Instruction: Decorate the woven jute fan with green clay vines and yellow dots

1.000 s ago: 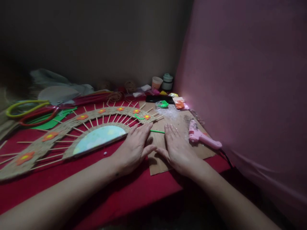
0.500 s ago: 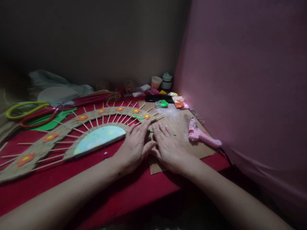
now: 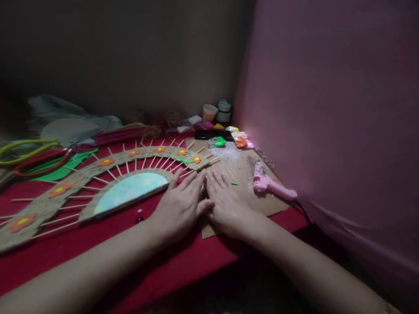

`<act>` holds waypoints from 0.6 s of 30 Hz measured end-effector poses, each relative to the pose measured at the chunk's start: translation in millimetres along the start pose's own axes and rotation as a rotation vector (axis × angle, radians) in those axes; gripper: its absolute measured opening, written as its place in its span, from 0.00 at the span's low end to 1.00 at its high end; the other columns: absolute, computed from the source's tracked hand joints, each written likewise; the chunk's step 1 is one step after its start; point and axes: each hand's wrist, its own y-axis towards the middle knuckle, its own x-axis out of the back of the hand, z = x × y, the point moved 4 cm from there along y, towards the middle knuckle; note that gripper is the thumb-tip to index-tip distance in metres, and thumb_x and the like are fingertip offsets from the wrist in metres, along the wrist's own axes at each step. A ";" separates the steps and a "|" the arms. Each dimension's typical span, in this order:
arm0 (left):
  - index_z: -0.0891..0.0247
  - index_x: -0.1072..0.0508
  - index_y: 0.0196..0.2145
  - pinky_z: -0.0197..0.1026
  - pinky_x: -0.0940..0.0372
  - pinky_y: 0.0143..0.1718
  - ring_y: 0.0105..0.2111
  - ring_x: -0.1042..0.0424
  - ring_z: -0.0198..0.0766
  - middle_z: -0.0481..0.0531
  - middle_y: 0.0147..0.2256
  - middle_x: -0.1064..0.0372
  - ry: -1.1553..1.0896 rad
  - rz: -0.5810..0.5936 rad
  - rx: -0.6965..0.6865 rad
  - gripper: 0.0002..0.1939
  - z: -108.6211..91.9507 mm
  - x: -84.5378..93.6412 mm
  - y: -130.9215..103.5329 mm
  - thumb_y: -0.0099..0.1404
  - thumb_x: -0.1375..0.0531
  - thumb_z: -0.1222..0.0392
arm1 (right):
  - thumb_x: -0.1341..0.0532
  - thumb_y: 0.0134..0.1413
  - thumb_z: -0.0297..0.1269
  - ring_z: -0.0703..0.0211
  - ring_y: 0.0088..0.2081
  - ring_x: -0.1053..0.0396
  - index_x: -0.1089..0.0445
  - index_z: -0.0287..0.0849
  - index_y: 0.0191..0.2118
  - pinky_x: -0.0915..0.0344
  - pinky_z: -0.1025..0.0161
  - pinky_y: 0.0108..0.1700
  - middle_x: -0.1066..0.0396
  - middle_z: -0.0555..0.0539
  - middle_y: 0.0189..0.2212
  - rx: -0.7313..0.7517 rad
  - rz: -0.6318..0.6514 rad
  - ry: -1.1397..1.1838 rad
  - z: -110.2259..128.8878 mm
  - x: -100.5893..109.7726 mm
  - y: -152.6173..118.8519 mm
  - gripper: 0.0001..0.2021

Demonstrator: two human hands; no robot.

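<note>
My left hand [image 3: 181, 205] lies palm down with its fingers stretched out, at the left edge of the cardboard [image 3: 242, 168]. Beside it, my right hand [image 3: 227, 205] is flat on the cardboard, fingers extended, and the two thumbs meet. Whatever lies under the palms is hidden. A short green clay piece [image 3: 234, 183] rests just right of my right fingertips. Beyond the left fingers curves a woven fan-shaped piece [image 3: 149, 151] with thin sticks, orange flowers [image 3: 159, 149] with yellow centres, and a curled green strand [image 3: 186, 160] near its right end.
A pink glue gun [image 3: 273, 185] lies on the cardboard at right. Green clay [image 3: 218, 141] and orange clay [image 3: 241, 141] sit in plastic behind. A cup [image 3: 209, 113] and a lidded jar [image 3: 224, 111] stand at the back. Scissors [image 3: 42, 161] lie left on the red cloth [image 3: 183, 279].
The view has shifted slightly, so everything sits a little further left. The green strand that showed between my hands is now hidden; both hands stay flat and close together.
</note>
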 end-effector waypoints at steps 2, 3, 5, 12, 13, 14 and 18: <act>0.80 0.41 0.58 0.59 0.56 0.61 0.57 0.39 0.55 0.69 0.56 0.38 0.005 -0.008 -0.026 0.32 -1.3 1.6 -2.3 0.71 0.57 0.47 | 0.51 0.62 0.42 0.38 0.66 0.64 0.58 0.18 0.64 0.60 0.45 0.65 0.62 0.27 0.65 0.006 -0.003 0.014 3.7 -0.8 -4.6 0.34; 0.79 0.40 0.58 0.59 0.57 0.61 0.57 0.39 0.55 0.69 0.56 0.38 0.004 -0.009 -0.042 0.31 -2.5 2.7 -3.7 0.71 0.57 0.47 | 0.50 0.62 0.44 0.38 0.65 0.64 0.58 0.18 0.64 0.59 0.45 0.65 0.61 0.27 0.64 0.015 -0.011 0.024 6.4 -1.5 -7.9 0.35; 0.79 0.40 0.58 0.58 0.56 0.61 0.57 0.39 0.54 0.68 0.56 0.38 0.004 -0.012 -0.050 0.31 -3.3 4.4 -5.0 0.71 0.57 0.47 | 0.50 0.62 0.46 0.38 0.65 0.62 0.57 0.18 0.64 0.58 0.45 0.65 0.59 0.28 0.64 0.025 -0.036 0.039 10.3 -2.2 -12.5 0.36; 0.80 0.52 0.62 0.58 0.50 0.58 0.54 0.37 0.53 0.70 0.54 0.37 -0.106 -0.023 0.088 0.33 10.7 -2.4 -2.4 0.71 0.58 0.48 | 0.44 0.57 0.51 0.40 0.65 0.61 0.56 0.19 0.64 0.57 0.46 0.65 0.59 0.27 0.64 -0.067 -0.087 0.021 -8.2 16.4 -7.8 0.42; 0.78 0.54 0.63 0.59 0.50 0.58 0.55 0.38 0.52 0.70 0.55 0.37 -0.143 -0.021 0.075 0.33 10.0 -3.5 -2.7 0.71 0.58 0.48 | 0.44 0.56 0.52 0.39 0.65 0.61 0.56 0.18 0.64 0.57 0.46 0.65 0.59 0.26 0.64 -0.103 -0.089 0.015 -13.7 18.6 -9.9 0.43; 0.76 0.56 0.63 0.59 0.51 0.59 0.56 0.39 0.51 0.69 0.55 0.38 -0.178 -0.018 0.057 0.33 8.5 -4.4 -2.6 0.71 0.57 0.48 | 0.44 0.56 0.53 0.38 0.65 0.60 0.56 0.18 0.64 0.56 0.45 0.65 0.59 0.26 0.64 -0.141 -0.091 0.010 -19.2 19.8 -12.8 0.44; 0.71 0.60 0.65 0.60 0.56 0.62 0.60 0.44 0.49 0.68 0.58 0.41 -0.280 0.018 -0.003 0.35 -1.4 -8.9 2.9 0.70 0.56 0.45 | 0.47 0.55 0.58 0.35 0.65 0.60 0.56 0.18 0.63 0.54 0.42 0.63 0.59 0.24 0.63 -0.226 -0.078 0.008 -33.6 16.1 -22.5 0.46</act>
